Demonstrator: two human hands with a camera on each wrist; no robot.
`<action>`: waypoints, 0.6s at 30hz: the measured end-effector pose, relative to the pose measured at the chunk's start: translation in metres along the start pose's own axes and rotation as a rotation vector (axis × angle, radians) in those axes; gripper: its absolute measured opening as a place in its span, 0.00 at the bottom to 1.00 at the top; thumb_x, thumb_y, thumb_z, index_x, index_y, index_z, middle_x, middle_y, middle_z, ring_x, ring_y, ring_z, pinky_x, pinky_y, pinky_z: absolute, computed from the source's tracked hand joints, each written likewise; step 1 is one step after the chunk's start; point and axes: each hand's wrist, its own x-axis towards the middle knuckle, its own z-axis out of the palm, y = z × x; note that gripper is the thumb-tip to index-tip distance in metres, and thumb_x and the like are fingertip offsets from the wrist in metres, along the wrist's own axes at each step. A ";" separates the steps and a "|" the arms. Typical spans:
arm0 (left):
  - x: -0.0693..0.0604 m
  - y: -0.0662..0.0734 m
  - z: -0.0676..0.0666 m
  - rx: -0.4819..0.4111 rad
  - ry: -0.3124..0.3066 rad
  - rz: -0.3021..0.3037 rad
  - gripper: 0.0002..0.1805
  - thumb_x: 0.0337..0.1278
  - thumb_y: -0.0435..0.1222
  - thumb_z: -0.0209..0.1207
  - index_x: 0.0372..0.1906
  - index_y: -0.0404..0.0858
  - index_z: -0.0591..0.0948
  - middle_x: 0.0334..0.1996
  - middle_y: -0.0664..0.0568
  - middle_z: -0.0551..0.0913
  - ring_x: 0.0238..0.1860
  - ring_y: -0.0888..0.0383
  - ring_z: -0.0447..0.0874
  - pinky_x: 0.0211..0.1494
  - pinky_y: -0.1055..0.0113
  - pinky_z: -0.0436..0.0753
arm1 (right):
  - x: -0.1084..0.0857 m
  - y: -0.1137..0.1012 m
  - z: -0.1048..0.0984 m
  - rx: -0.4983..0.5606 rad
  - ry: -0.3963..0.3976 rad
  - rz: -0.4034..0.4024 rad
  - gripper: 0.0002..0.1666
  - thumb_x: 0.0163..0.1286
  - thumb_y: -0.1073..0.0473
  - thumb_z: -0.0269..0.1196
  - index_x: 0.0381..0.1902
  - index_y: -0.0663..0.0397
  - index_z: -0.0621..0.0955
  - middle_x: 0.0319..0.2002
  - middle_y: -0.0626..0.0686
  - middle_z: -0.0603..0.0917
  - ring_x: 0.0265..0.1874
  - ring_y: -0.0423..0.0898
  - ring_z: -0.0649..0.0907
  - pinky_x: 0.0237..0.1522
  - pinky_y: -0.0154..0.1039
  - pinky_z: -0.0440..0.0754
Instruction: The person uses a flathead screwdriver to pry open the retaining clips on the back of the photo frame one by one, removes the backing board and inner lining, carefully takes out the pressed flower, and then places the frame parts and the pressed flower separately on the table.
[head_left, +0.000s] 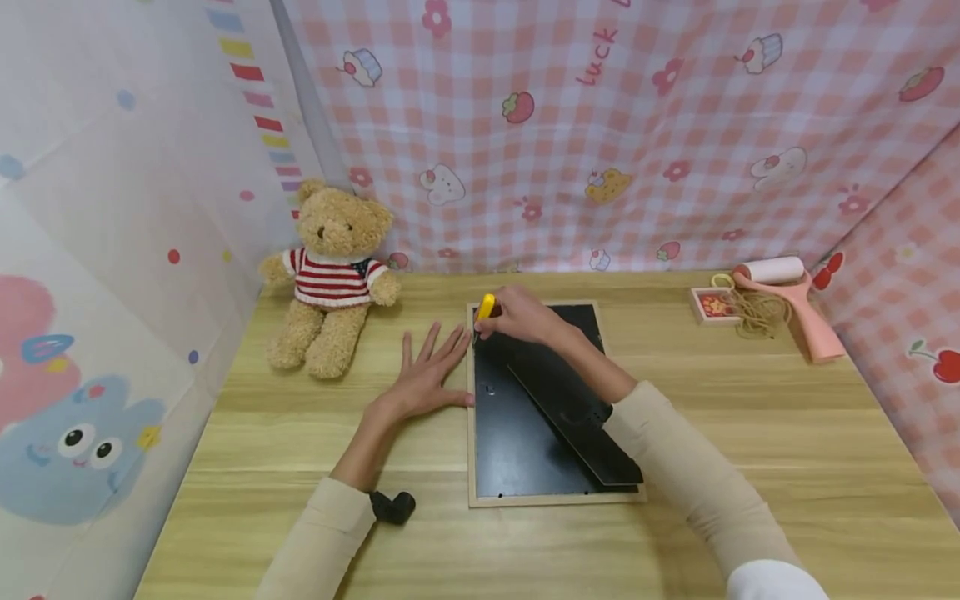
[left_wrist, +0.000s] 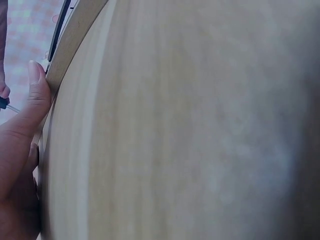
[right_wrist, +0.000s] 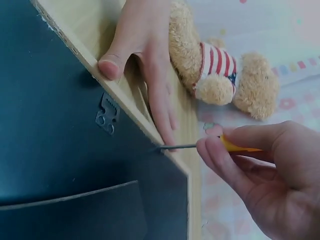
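A picture frame lies face down on the table, its black back and fold-out stand showing inside a pale wooden rim. My right hand grips a screwdriver with a yellow handle. In the right wrist view the screwdriver's metal shaft meets the inner edge of the rim near a corner. My left hand is spread flat on the table, thumb and fingertips touching the frame's left side. A metal hanger sits on the black back near that side.
A teddy bear in a striped sweater sits at the back left. At the back right are a pink-handled lint roller, a coil of twine and a small box. A black object is beside the left wrist.
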 end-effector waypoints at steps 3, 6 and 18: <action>-0.001 0.001 -0.001 -0.010 -0.001 0.001 0.65 0.62 0.68 0.67 0.92 0.47 0.47 0.92 0.47 0.43 0.90 0.37 0.22 0.79 0.30 0.12 | 0.004 -0.007 -0.001 -0.066 -0.026 -0.020 0.10 0.78 0.63 0.69 0.43 0.68 0.89 0.33 0.59 0.93 0.36 0.57 0.93 0.41 0.43 0.89; 0.000 0.001 0.001 -0.003 -0.004 0.001 0.65 0.61 0.70 0.66 0.92 0.48 0.46 0.92 0.49 0.42 0.90 0.38 0.21 0.80 0.30 0.11 | 0.008 -0.013 -0.002 -0.096 -0.060 -0.039 0.09 0.79 0.63 0.69 0.43 0.68 0.89 0.32 0.60 0.92 0.34 0.57 0.91 0.40 0.41 0.87; -0.007 0.001 0.011 0.000 0.007 0.048 0.65 0.63 0.80 0.52 0.92 0.45 0.49 0.92 0.48 0.45 0.91 0.41 0.27 0.81 0.31 0.13 | -0.025 0.008 -0.048 0.065 0.292 0.081 0.16 0.83 0.58 0.64 0.47 0.69 0.86 0.41 0.67 0.91 0.38 0.60 0.88 0.42 0.43 0.83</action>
